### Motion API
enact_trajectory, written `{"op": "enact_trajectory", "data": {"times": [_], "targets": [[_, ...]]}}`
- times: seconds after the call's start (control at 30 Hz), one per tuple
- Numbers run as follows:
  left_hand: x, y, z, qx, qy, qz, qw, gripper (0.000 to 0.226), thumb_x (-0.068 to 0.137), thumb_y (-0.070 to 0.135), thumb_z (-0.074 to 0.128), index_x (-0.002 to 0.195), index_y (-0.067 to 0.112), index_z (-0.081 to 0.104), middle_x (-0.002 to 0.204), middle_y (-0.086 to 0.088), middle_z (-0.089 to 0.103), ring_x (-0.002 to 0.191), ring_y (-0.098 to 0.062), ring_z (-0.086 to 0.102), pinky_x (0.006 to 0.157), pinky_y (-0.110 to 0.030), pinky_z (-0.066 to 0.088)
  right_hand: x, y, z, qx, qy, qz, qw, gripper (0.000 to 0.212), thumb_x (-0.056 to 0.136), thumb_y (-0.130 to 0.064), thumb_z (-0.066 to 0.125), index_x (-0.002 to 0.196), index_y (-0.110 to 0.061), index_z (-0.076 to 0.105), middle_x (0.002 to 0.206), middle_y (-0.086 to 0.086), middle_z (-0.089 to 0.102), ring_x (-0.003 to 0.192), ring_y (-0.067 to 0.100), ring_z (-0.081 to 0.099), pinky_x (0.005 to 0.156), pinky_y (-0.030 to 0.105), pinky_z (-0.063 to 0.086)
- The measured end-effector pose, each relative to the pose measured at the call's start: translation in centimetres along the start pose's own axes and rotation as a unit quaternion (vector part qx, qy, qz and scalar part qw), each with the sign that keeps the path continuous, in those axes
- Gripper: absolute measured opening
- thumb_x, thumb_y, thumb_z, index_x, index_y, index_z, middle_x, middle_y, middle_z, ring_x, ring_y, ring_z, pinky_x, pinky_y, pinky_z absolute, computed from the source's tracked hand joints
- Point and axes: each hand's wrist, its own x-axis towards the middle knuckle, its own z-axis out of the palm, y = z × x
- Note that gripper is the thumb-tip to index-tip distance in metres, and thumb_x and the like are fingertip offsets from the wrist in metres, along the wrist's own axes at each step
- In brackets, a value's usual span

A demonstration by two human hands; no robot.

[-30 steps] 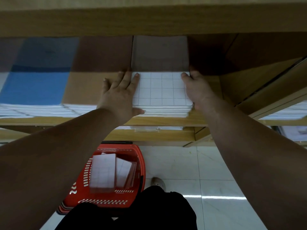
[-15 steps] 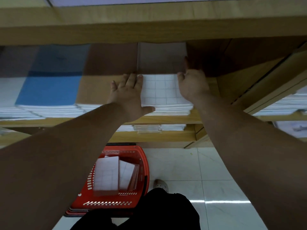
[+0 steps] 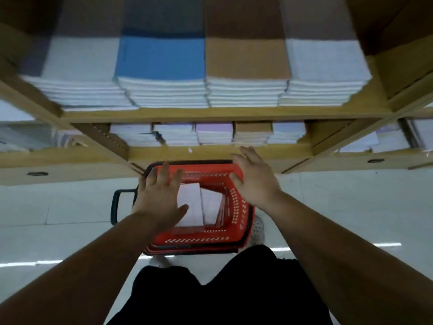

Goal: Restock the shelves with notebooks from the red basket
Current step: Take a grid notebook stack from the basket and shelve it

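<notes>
Beyond the red basket (image 3: 237, 202), on its far side, wooden shelving (image 3: 210, 113) fills the upper view, blurred. Its higher shelf carries four stacks of notebooks side by side: a white stack (image 3: 82, 59) furthest to the basket's left, a blue-covered stack (image 3: 161, 57), a brown-covered stack (image 3: 246, 57), and another white stack (image 3: 325, 59) off to the basket's right. Directly behind the basket, the lower shelf holds a row of smaller stacks (image 3: 210, 134) in white, pale purple and brown. Pale floor tiles (image 3: 70, 202) lie under and around the basket. Black trousers (image 3: 234, 289) show on its near side. The basket stands on the floor just in front of the shelving, and a dark handle (image 3: 114, 202) hangs out on its left. The left hand (image 3: 159, 198) hangs over the basket's left half with its grip wide, fingers spread and holding nothing; whether it touches what is below cannot be told. The right hand (image 3: 255, 181) is over the basket's far right corner, grip likewise wide and empty. Inside the basket are white notebooks (image 3: 192, 202), one lying flat and partly hidden by the left hand, with others leaning just to its right. A light perforated shoe (image 3: 257, 228) peeks out at the basket's near right corner.
</notes>
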Motion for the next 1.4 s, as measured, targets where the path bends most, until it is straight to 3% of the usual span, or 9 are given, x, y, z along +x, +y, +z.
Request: {"op": "enact_trajectory", "data": {"times": [0.1, 0.23, 0.53, 0.97, 1.1, 1.2, 1.3, 1.33, 1.4], "targets": [[-0.7, -4.2, 4.3, -0.018, -0.038, 0.009, 0.999, 0.102, 0.083, 0.063, 0.061, 0.158, 0.028, 0.001, 0.166, -0.011, 0.006, 0.151, -0.039, 0.012, 0.119, -0.061, 0.016, -1.2, -1.7, 6.6, -0.053, -0.070, 0.042, 0.995, 0.062, 0.094, -0.047, 0.052, 0.151, -0.031, 0.035, 0.164, 0.007, 0.025, 0.153, 0.028, 0.018, 0.119, 0.049, 0.030], [1.1, -8.2, 10.8, -0.029, -0.093, 0.004, 0.995, 0.103, 0.084, 0.068, 0.056, 0.159, 0.026, -0.002, 0.167, -0.011, 0.004, 0.152, -0.036, 0.008, 0.121, -0.059, 0.012, -0.8, -1.9, 14.5, -0.071, -0.151, 0.084, 0.983, 0.066, 0.097, -0.045, 0.050, 0.157, -0.034, 0.023, 0.169, 0.005, 0.009, 0.156, 0.028, 0.003, 0.122, 0.052, 0.015], [10.4, -10.2, 28.8, -0.060, -0.149, -0.039, 0.986, 0.100, 0.088, 0.063, 0.055, 0.159, 0.030, -0.006, 0.167, -0.010, -0.008, 0.153, -0.037, 0.002, 0.123, -0.053, 0.009, 5.9, 5.3, 32.2, -0.110, -0.202, 0.066, 0.971, 0.070, 0.097, -0.049, 0.054, 0.157, -0.033, 0.021, 0.169, 0.006, 0.004, 0.156, 0.030, 0.005, 0.123, 0.052, 0.023], [20.2, -10.0, 45.3, -0.206, -0.157, -0.162, 0.952, 0.097, 0.090, 0.049, 0.067, 0.159, 0.039, 0.000, 0.160, -0.021, -0.029, 0.146, -0.049, 0.026, 0.114, -0.049, 0.037, 12.4, 9.8, 46.9, -0.019, -0.307, 0.049, 0.950, 0.075, 0.101, -0.044, 0.053, 0.161, -0.031, 0.010, 0.170, 0.002, 0.001, 0.157, 0.024, 0.003, 0.124, 0.046, 0.019], [21.3, -9.7, 47.0, -0.318, -0.136, -0.225, 0.911, 0.092, 0.088, 0.048, 0.069, 0.159, 0.036, 0.011, 0.165, -0.018, 0.007, 0.149, -0.041, 0.021, 0.120, -0.051, 0.027, 13.1, 9.3, 49.6, 0.074, -0.327, 0.071, 0.939, 0.075, 0.103, -0.037, 0.053, 0.162, -0.019, 0.011, 0.170, 0.004, 0.005, 0.155, 0.025, 0.012, 0.123, 0.037, 0.017], [21.8, -9.6, 46.2, -0.404, -0.117, -0.284, 0.862, 0.085, 0.088, 0.045, 0.071, 0.156, 0.036, 0.020, 0.161, -0.010, 0.027, 0.144, -0.035, 0.032, 0.114, -0.046, 0.035, 13.1, 8.7, 49.4, 0.178, -0.301, 0.140, 0.926, 0.067, 0.102, -0.029, 0.056, 0.159, -0.018, 0.021, 0.161, 0.003, 0.023, 0.147, 0.021, 0.027, 0.115, 0.030, 0.027], [21.9, -9.1, 44.4, -0.489, -0.105, -0.315, 0.807, 0.071, 0.091, 0.032, 0.071, 0.152, 0.033, 0.033, 0.152, -0.005, 0.042, 0.118, -0.026, 0.055, 0.089, -0.029, 0.047, 13.8, 8.9, 48.0, 0.258, -0.263, 0.166, 0.915, 0.044, 0.099, -0.009, 0.057, 0.143, -0.013, 0.047, 0.136, -0.003, 0.053, 0.124, 0.015, 0.055, 0.096, 0.022, 0.044], [21.9, -8.8, 44.0, -0.507, -0.091, -0.329, 0.791, 0.068, 0.091, 0.029, 0.072, 0.150, 0.034, 0.038, 0.149, -0.003, 0.044, 0.111, -0.024, 0.058, 0.087, -0.030, 0.052, 14.2, 9.5, 47.7, 0.266, -0.259, 0.168, 0.913, 0.037, 0.099, -0.008, 0.056, 0.136, -0.012, 0.052, 0.132, 0.000, 0.058, 0.114, 0.015, 0.061, 0.089, 0.023, 0.049], [21.5, -8.2, 43.4, -0.547, -0.059, -0.356, 0.755, 0.063, 0.090, 0.023, 0.073, 0.145, 0.035, 0.044, 0.145, -0.003, 0.047, 0.118, -0.029, 0.056, 0.095, -0.044, 0.055, 14.5, 10.2, 46.7, 0.248, -0.269, 0.173, 0.914, 0.031, 0.102, -0.013, 0.053, 0.133, -0.014, 0.051, 0.129, -0.003, 0.055, 0.093, 0.004, 0.058, 0.073, 0.018, 0.048]]}}
